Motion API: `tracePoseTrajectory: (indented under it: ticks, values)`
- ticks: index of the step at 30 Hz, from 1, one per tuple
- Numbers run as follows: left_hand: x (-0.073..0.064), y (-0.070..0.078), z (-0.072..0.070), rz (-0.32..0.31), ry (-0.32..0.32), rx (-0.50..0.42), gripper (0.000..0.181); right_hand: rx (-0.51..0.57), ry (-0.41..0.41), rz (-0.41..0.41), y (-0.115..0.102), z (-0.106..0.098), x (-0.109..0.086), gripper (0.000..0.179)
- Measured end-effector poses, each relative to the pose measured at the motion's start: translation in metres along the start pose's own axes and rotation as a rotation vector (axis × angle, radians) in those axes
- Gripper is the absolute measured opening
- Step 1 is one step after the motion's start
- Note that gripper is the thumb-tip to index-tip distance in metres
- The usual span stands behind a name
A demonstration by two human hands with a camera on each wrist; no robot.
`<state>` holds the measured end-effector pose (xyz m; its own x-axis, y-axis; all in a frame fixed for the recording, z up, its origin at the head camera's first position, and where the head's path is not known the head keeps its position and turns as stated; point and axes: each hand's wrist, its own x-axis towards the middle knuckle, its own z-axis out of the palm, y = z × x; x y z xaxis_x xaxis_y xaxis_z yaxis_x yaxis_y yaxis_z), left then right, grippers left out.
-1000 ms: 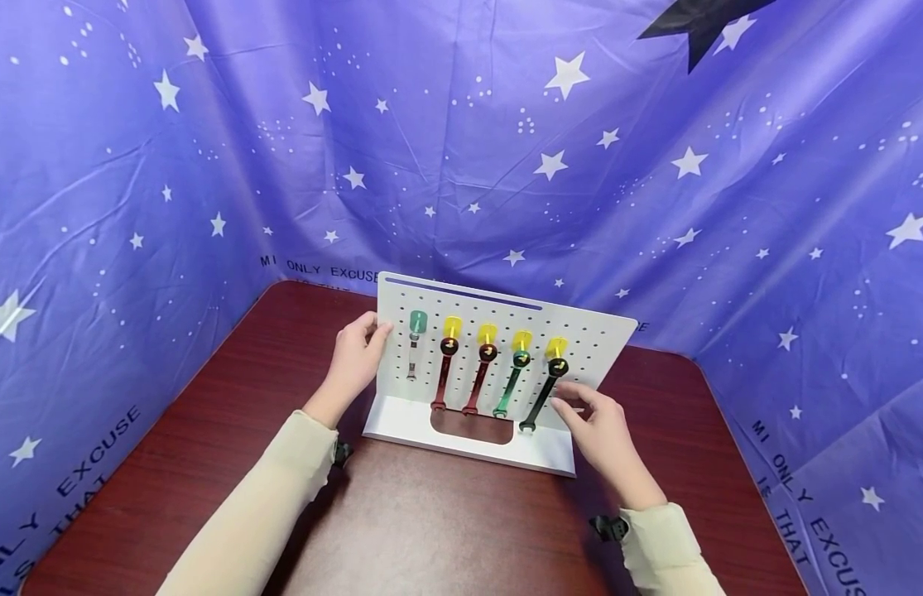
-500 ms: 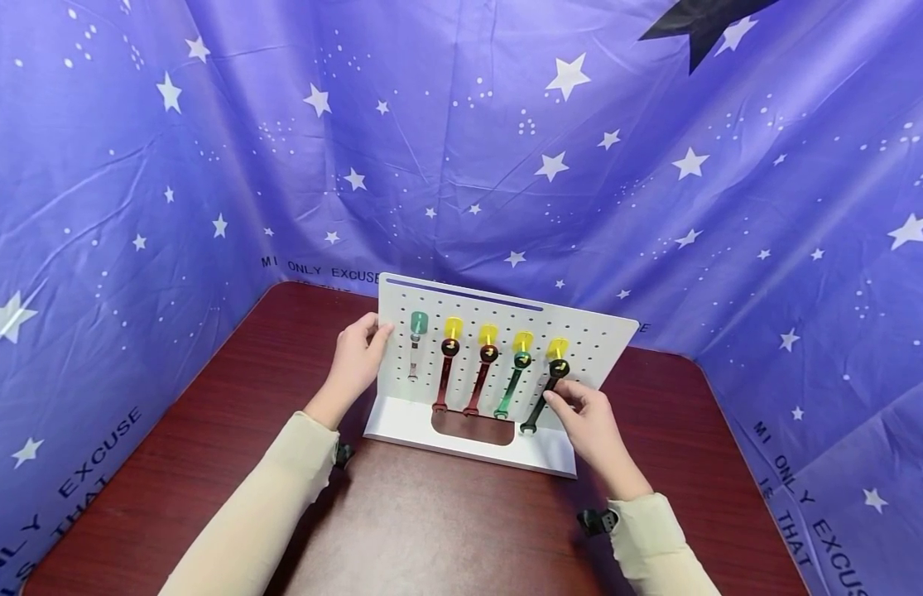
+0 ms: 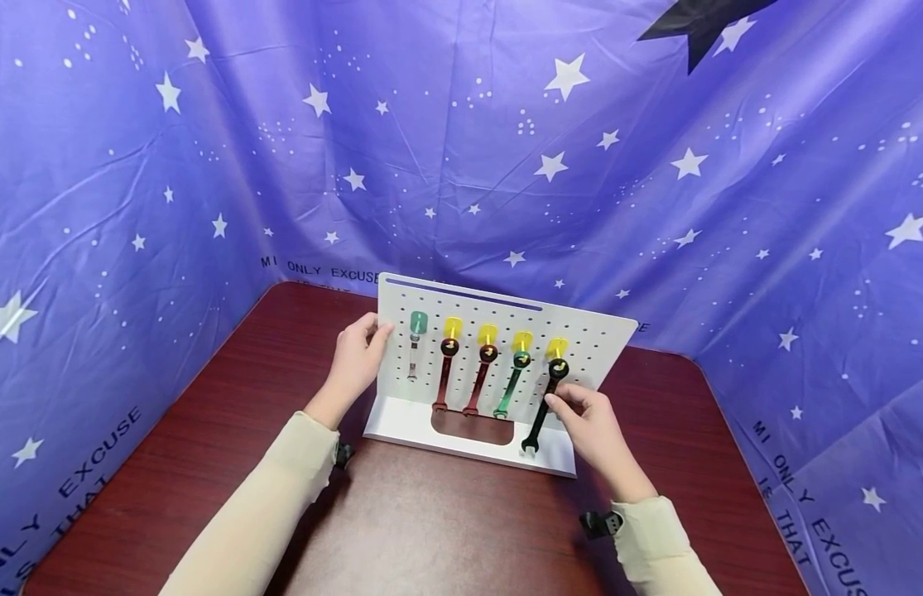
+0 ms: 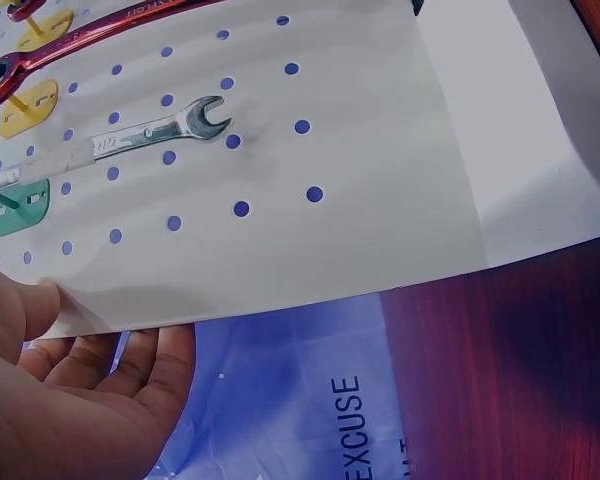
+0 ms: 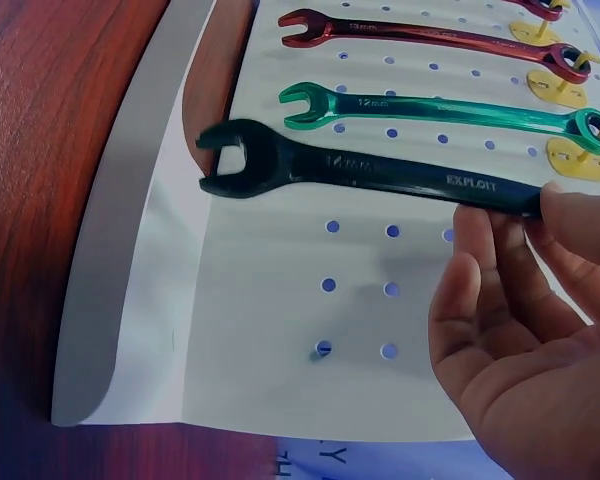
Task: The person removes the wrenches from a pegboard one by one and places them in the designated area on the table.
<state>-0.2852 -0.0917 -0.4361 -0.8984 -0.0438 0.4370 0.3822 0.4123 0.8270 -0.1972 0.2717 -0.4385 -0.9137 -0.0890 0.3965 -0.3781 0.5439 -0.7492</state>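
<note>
A white pegboard stand (image 3: 401, 422) faces me, its left edge pinched by my left hand (image 3: 357, 356), thumb in front and fingers behind in the left wrist view. At the right end of the row, my right hand (image 3: 598, 430) pinches the shaft of a black 14 mm combination wrench (image 5: 380, 175). Its ring end overlaps a yellow hook (image 3: 557, 348) and its open end tilts out from the panel. Beside it hang a green 12 mm wrench (image 5: 430, 110) and two red wrenches (image 3: 444, 377). A small silver wrench (image 4: 150, 135) hangs leftmost on a green hook (image 4: 22, 208).
The stand sits on a dark red-brown table (image 3: 446, 521), with a cut-out in its base through which the tabletop shows. A blue star-patterned curtain (image 3: 446, 124) surrounds the table at the back and sides.
My right hand has moved left onto the black wrench and pinched it. The wrench's open end has swung down and outward from the panel. My left hand has stayed at the board's edge.
</note>
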Motion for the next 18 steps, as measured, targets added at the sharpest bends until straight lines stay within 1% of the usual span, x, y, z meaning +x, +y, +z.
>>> tracePoseTrajectory:
  ticks: [6, 8, 11, 15, 16, 18]
  values:
    - [0.000, 0.000, 0.000, -0.002, 0.001, -0.002, 0.016, 0.012, -0.036, 0.015, -0.033, -0.007, -0.004, 0.007]
    - [0.000, 0.000, 0.000, -0.002, 0.000, -0.003, 0.016, 0.007, -0.045, 0.026, -0.039, -0.009, -0.005, 0.007]
    - [0.000, 0.000, 0.000, -0.001, 0.000, -0.006, 0.016, 0.002, -0.054, 0.028, -0.043, -0.011, -0.006, 0.007]
    - [0.000, -0.001, 0.001, -0.010, -0.001, -0.004, 0.016, 0.016, -0.066, 0.020, -0.041, -0.011, -0.007, 0.007]
    - [0.000, -0.001, 0.001, -0.011, -0.001, -0.004, 0.016, 0.020, -0.068, 0.019, -0.040, -0.011, -0.007, 0.007]
    - [0.000, 0.000, 0.001, -0.012, -0.001, -0.002, 0.016, 0.019, -0.072, 0.022, -0.028, -0.011, -0.007, 0.007]
